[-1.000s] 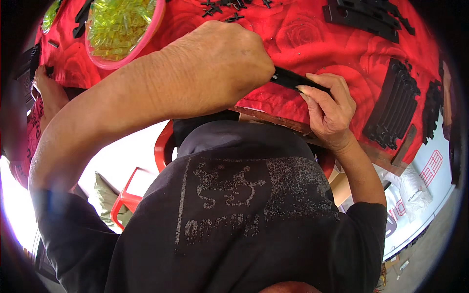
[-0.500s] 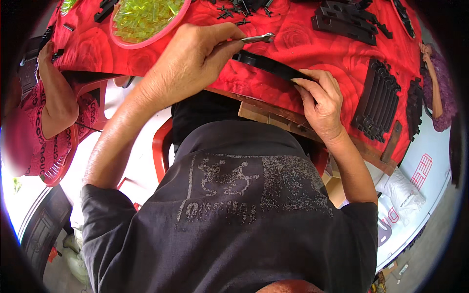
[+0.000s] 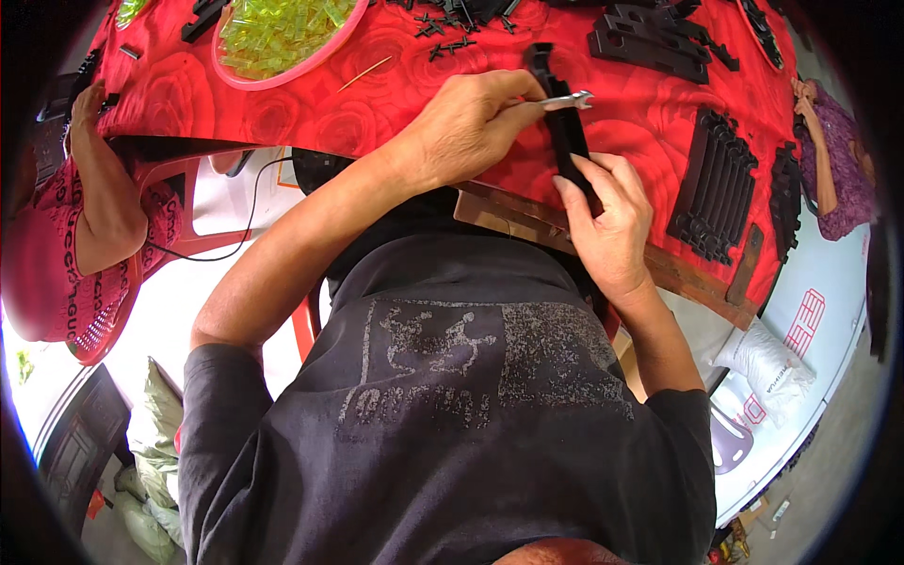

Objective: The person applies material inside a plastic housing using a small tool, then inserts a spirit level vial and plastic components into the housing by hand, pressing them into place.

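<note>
My left hand [image 3: 471, 122] is closed on a small silver wrench [image 3: 576, 100], its open jaw pointing right. The wrench lies across a long black plastic part [image 3: 568, 137]; whether it touches the part I cannot tell. My right hand [image 3: 610, 217] pinches the near end of that part between thumb and fingers. The part stands nearly lengthwise away from me, its far end raised over the red rose-patterned tablecloth [image 3: 640, 132]. My left fingertips are beside the part's upper half and hide some of it.
A pink-rimmed basin [image 3: 252, 87] of yellow-green clear pieces stands far left, near a thin stick [image 3: 364, 73]. Small black pieces [image 3: 452, 49] lie at the back. Slotted black parts [image 3: 650, 45] and a row of long black parts [image 3: 714, 193] lie right. People sit at both sides.
The black part has swung from lying crosswise to pointing away from me. My left hand has moved right and slightly down with the wrench, and the thin stick has come into sight.
</note>
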`<act>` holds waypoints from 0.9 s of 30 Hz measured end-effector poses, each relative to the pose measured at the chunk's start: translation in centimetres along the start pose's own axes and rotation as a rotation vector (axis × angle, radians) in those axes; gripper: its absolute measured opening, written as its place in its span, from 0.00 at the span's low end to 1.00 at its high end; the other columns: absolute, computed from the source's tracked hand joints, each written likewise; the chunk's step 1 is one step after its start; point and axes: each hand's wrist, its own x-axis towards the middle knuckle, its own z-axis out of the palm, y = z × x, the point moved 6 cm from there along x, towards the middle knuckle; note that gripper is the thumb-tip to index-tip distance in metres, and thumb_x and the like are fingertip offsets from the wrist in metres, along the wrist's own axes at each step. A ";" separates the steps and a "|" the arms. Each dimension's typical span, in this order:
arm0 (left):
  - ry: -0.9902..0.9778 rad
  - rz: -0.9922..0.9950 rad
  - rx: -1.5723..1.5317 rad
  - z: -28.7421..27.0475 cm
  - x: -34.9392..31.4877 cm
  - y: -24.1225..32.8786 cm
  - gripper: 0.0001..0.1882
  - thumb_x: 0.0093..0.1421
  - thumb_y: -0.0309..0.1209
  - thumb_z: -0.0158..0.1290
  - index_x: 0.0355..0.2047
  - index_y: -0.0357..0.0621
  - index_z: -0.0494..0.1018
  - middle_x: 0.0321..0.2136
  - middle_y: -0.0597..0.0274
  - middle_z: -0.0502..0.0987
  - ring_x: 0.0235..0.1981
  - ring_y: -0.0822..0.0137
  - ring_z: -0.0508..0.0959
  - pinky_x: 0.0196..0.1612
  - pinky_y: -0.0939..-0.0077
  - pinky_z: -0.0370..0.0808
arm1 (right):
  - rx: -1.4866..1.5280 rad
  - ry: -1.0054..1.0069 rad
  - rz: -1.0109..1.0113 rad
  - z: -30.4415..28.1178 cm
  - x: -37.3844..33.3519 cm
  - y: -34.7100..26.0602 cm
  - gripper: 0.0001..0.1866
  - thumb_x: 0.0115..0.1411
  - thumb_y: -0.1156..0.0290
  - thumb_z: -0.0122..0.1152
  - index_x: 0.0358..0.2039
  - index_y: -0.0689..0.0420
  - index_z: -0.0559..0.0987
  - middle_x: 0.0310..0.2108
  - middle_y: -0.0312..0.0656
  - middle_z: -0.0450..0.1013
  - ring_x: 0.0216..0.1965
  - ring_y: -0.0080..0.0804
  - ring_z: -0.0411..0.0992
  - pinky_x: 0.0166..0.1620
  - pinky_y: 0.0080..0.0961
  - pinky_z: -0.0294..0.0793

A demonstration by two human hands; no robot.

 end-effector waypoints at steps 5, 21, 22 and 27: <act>-0.077 -0.043 -0.228 2.1 1.9 -1.4 0.15 0.73 0.28 0.50 0.54 0.31 0.74 0.41 0.65 0.79 0.46 0.77 0.77 0.54 0.79 0.75 | 0.256 -0.109 0.161 0.2 0.1 -0.6 0.10 0.63 0.73 0.65 0.44 0.63 0.82 0.37 0.48 0.76 0.35 0.45 0.78 0.39 0.33 0.77; 0.016 -0.216 0.008 -3.9 -6.0 1.5 0.10 0.68 0.29 0.56 0.45 0.35 0.80 0.21 0.68 0.77 0.23 0.82 0.75 0.26 0.85 0.70 | -0.031 -0.121 -0.384 0.3 4.6 2.2 0.21 0.38 0.80 0.76 0.36 0.57 0.81 0.53 0.41 0.73 0.53 0.47 0.73 0.54 0.40 0.76; 0.012 -0.217 0.005 -3.8 -6.2 1.7 0.10 0.68 0.29 0.56 0.45 0.35 0.80 0.21 0.68 0.77 0.23 0.82 0.75 0.26 0.85 0.70 | -0.032 -0.124 -0.380 0.3 4.7 2.2 0.21 0.38 0.80 0.76 0.36 0.57 0.81 0.53 0.41 0.73 0.53 0.47 0.73 0.54 0.40 0.76; -0.001 -0.043 0.218 -3.3 -6.8 3.7 0.09 0.64 0.23 0.57 0.43 0.32 0.80 0.27 0.55 0.82 0.29 0.66 0.84 0.33 0.74 0.78 | -0.102 -0.100 -0.382 0.3 4.5 1.7 0.17 0.37 0.79 0.77 0.30 0.57 0.80 0.47 0.38 0.77 0.52 0.44 0.73 0.52 0.39 0.75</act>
